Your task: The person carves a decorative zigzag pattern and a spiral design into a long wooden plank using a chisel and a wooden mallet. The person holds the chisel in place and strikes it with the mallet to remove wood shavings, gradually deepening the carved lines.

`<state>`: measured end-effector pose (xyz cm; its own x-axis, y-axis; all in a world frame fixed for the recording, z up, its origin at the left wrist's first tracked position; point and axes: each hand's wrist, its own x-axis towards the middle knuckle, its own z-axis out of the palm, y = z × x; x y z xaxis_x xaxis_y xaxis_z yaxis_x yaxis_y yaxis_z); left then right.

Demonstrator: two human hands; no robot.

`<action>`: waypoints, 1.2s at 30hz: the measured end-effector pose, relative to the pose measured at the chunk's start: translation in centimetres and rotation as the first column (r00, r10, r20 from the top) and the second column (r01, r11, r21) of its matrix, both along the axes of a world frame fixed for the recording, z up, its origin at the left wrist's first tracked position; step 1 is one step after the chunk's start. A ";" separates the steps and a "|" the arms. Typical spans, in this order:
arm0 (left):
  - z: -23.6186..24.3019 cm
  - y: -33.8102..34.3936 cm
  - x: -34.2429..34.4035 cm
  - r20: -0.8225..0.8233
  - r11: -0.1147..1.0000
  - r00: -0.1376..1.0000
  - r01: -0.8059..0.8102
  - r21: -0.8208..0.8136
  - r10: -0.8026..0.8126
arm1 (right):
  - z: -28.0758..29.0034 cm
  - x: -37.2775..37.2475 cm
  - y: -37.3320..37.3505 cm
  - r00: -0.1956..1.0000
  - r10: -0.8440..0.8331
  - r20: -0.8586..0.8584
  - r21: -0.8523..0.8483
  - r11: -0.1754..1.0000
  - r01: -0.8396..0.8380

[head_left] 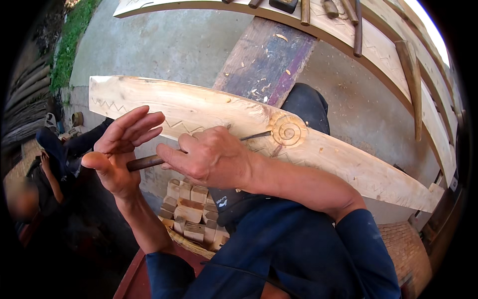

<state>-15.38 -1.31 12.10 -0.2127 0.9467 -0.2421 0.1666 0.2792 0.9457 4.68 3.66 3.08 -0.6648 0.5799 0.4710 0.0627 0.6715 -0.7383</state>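
My right hand (211,157) is closed around a carving chisel (144,163), its brown wooden handle sticking out to the left. The thin dark blade reaches right, its tip at the edge of a carved spiral rosette (288,132). That rosette stands out of a long, pale wooden board (199,107) lying across in front of me, with zigzag lines marked on it. Beside the handle's butt end is my left hand (124,149), open, fingers extended and palm toward the handle. Whether the palm touches the butt I cannot tell.
A worn plank bench (266,60) with wood chips runs under the board. Mallets and chisel handles (331,10) lie on a curved beam (383,60) at the upper right. A basket of wood blocks (191,212) stands below my hands. Another person (50,169) sits at the far left.
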 end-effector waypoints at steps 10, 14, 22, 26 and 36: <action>1.5 -3.7 -0.2 0.131 0.917 0.971 0.232 -0.325 -0.199 | -0.3 -0.4 -2.5 0.985 0.124 -0.123 0.109 0.988 -0.111; 1.4 -3.7 -0.6 0.152 0.921 0.968 0.240 -0.307 -0.202 | -0.6 -0.8 -2.5 0.987 0.110 -0.115 0.109 0.989 -0.098; 0.8 -2.9 -0.9 0.173 0.916 0.962 0.255 -0.309 -0.209 | -0.8 -0.7 -1.8 0.991 0.106 -0.081 0.096 0.991 -0.098; 0.7 -2.7 -0.9 0.185 0.914 0.959 0.263 -0.310 -0.214 | -0.8 -0.7 -1.8 0.993 0.098 -0.071 0.080 0.992 -0.093; 0.8 -1.4 -0.9 0.217 0.911 0.963 0.230 -0.343 -0.161 | -0.6 -0.9 -1.3 0.995 0.077 -0.056 0.041 0.996 -0.075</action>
<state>-16.33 -2.75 12.87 0.0474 0.8042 -0.5925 0.0897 0.5874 0.8043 3.83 2.37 2.44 -0.6776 0.5094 0.5304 -0.0310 0.7008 -0.7127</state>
